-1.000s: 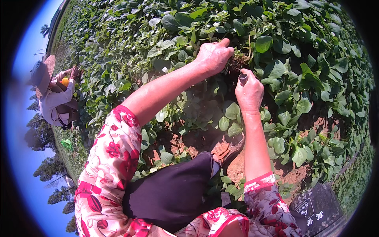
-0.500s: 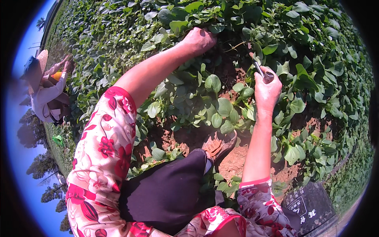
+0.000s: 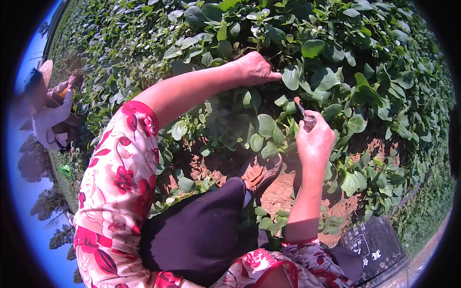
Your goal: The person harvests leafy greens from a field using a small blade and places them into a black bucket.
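Observation:
My left hand (image 3: 253, 69) reaches into the low leafy plants, its back turned up and most fingers curled out of sight. One digit points right, its tip at the edge of a broad green leaf (image 3: 291, 78); whatever the fingers grip is hidden. To the right and nearer, my right hand (image 3: 317, 139) is closed round a small hand tool (image 3: 301, 106) with a thin dark shaft and a round metal end (image 3: 309, 121) showing above the fist. The tool's reddish-brown far end sits among the leaves, partly covered.
Dense plants spread all around, with reddish soil (image 3: 279, 189) between them. My shoe (image 3: 261, 175) rests on the soil below my hands. At the lower right stands a dark container (image 3: 372, 249). Another person (image 3: 53, 113) in a straw hat crouches at the far left.
My left hand has moved right and slightly nearer, from the denser leaves to the broad leaf. The right hand has come nearer with the tool and slightly left.

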Available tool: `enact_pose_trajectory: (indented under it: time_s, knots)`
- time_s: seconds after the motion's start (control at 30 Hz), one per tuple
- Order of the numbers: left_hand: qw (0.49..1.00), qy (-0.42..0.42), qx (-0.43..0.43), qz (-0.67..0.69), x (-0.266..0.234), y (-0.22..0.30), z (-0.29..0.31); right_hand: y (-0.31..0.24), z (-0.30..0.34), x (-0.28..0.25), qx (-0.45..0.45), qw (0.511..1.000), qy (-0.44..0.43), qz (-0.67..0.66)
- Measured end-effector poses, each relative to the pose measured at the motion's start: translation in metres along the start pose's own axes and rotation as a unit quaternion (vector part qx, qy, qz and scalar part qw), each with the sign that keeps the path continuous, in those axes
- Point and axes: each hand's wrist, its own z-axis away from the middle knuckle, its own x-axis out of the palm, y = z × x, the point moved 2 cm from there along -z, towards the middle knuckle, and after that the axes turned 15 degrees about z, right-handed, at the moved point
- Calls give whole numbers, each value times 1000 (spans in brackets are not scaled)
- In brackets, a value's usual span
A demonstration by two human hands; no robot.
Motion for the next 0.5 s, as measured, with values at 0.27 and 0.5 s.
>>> enact_pose_trajectory:
  time_s: [0.27,0.5]
  knots:
    - [988,-68,-126,51,-37,28,-34,-6,-26,53,39,999,15,-15]
    - [977,-20,-198,76,-27,10,-11,-21,-45,48,-89,992,13,90]
